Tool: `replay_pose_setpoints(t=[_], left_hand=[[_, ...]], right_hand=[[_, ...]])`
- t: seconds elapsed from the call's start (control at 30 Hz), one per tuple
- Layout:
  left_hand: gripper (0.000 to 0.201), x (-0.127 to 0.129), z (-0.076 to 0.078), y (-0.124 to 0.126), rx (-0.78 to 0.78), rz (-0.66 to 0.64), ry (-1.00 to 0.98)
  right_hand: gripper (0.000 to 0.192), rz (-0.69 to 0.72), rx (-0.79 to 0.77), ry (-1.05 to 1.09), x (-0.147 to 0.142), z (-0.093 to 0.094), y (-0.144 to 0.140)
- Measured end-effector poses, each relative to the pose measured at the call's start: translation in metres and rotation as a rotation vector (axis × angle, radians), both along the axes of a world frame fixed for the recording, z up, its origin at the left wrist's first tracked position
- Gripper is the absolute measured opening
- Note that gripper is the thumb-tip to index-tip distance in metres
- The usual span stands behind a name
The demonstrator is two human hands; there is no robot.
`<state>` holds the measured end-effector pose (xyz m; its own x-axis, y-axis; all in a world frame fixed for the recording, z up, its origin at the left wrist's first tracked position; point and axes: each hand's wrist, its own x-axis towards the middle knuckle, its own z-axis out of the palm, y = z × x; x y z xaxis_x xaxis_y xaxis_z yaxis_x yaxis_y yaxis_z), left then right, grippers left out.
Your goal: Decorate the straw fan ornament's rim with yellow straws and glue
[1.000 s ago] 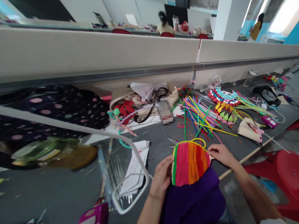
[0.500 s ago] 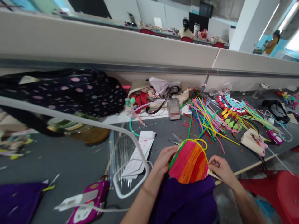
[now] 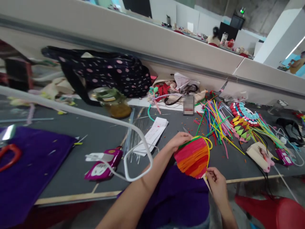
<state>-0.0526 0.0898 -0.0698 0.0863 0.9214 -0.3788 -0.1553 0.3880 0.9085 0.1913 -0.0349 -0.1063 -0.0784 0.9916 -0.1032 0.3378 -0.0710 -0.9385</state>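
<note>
Over the lap, at the near edge of the table (image 3: 71, 178): both hands hold a fan-shaped craft piece (image 3: 193, 156) of fuzzy strips.
Change: a second ago the piece stood upright with its strips running up and down; now it is turned so the strips lie nearly level, with the yellow loop on the right.
Meaning: the work looks like turning the piece to reach another edge, a judgement only.
Left hand (image 3: 179, 140): fingers curled over the piece's upper left rim, closed on it.
Right hand (image 3: 215, 184): moved down from the top edge to the lower tip, fingers pinched shut on the piece's thin pale stem there.
Piece: soft, ribbed bands of pink, red and orange, a green border, rounded outline.
Purple cloth (image 3: 176, 197): plush, draped over the lap beneath the piece.
Loose sticks (image 3: 214, 122): thin, bright, scattered well beyond the hands.
Glass jar (image 3: 113, 101): lying on its side, beside a dotted dark bag (image 3: 107, 73).
</note>
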Motion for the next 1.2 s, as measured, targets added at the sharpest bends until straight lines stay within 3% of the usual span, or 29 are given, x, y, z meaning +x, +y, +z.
replay_pose_setpoints(t=[0.27,0.6,0.73,0.9,1.07,1.2], left_hand=[[0.016,-0.005,0.017,0.006,0.133,-0.059,0.111],[0.020,-0.007,-0.003,0.008,0.202,-0.085,0.106],[0.019,-0.006,-0.002,0.007,0.209,-0.082,0.085],[0.022,-0.006,0.003,0.002,0.196,-0.100,0.047],[0.023,-0.007,0.006,-0.001,0.192,-0.114,0.028],[0.023,-0.007,0.007,0.000,0.184,-0.134,0.008]], right_hand=[[0.025,0.020,-0.038,0.035,-0.013,0.000,-0.004],[0.028,-0.043,-0.014,-0.012,-0.014,-0.014,-0.013],[0.023,-0.062,0.003,-0.019,-0.014,-0.012,-0.013],[0.013,0.032,-0.041,0.087,-0.011,-0.007,-0.004],[0.075,0.083,0.027,0.009,-0.004,-0.004,0.007],[0.094,0.158,0.107,-0.136,0.004,0.002,0.020]])
